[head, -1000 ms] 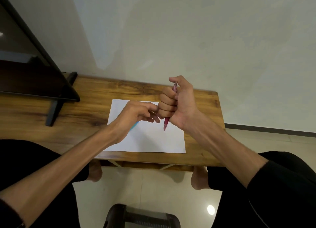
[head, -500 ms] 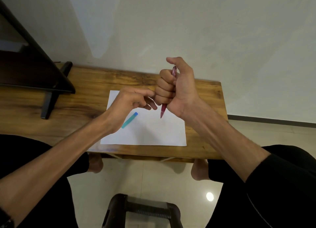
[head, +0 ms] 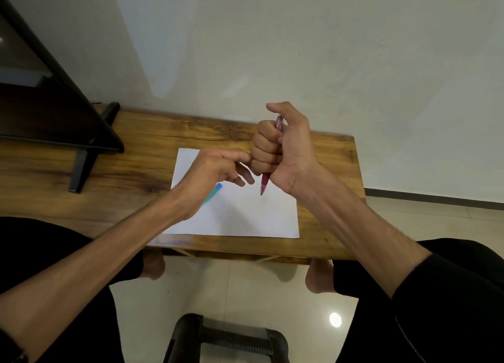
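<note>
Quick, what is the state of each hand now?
Left hand: open, fingers loosely curled, holding nothing visible.
Right hand: closed in a fist around the red pen.

Table (head: 338,161) open rt of right hand (head: 283,150); monitor stand (head: 81,169) blocks left.

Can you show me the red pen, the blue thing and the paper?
red pen (head: 265,182): head view, lower barrel near the tip.
blue thing (head: 215,193): head view, its visible end.
paper (head: 245,215): head view, bare middle.
</note>
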